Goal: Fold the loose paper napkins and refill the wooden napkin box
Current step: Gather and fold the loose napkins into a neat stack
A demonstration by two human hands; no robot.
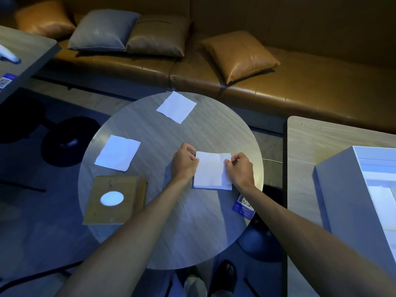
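The left hand (185, 162) is pinching the upper left edge of a white napkin (212, 171), fingers curled closed on the paper. The right hand (240, 168) is gripping the napkin's upper right edge between thumb and fingertips in the same way. The napkin is lying flat on the round surface (171, 232) between the two hands, right of centre. Two more loose napkins are lying on the surface: one (117, 152) to the left, another (176, 106) at the far edge. The wooden napkin box (113, 200) is sitting at the near left rim, its oval opening facing up, well apart from the hands. A blue card (244, 205) is lying near the right rim, partly under the right forearm.
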